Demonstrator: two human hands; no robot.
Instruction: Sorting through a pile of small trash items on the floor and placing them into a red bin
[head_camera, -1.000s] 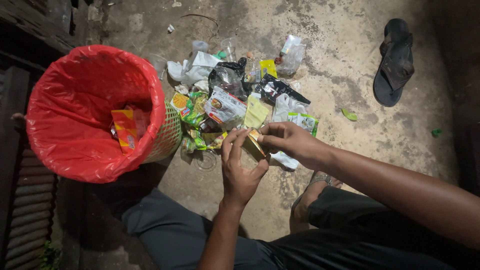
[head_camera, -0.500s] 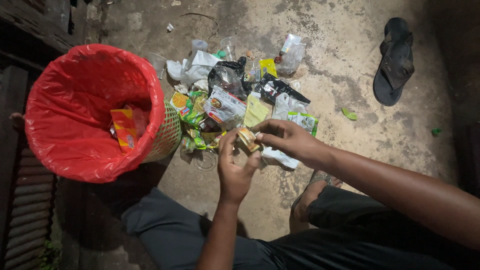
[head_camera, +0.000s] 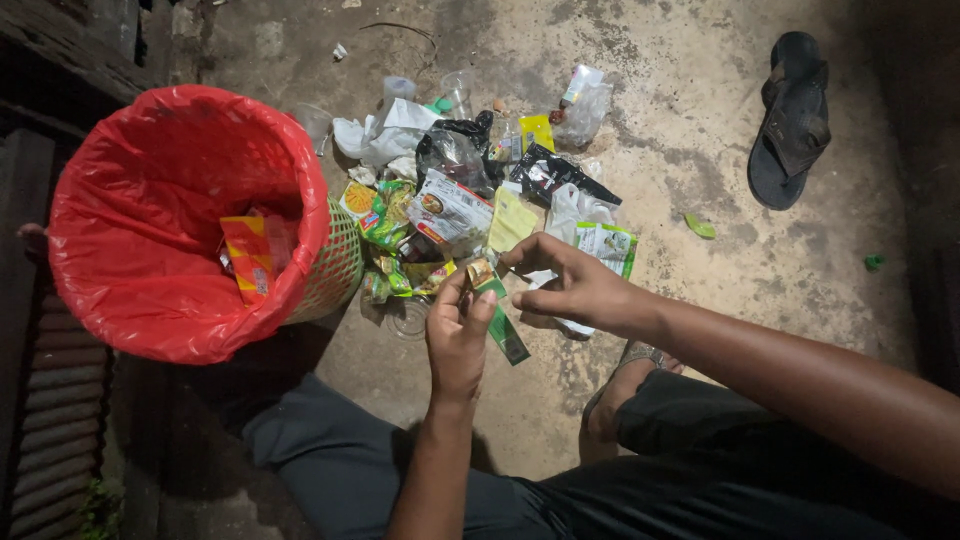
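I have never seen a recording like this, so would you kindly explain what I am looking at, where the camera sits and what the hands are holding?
There is no machine here: a person wears a camera on the head, and it looks down at their own two bare hands. The person appears to sit or crouch on a rough concrete floor. The left hand pinches a small crumpled wrapper at its fingertips, with a long green sachet alongside it. The right hand reaches in beside it, fingers near the same wrapper. Beyond the hands lies a pile of plastic packets and bags. To the left stands a green basket lined with a red bag, with a few wrappers inside. A dark sandal lies at the upper right.
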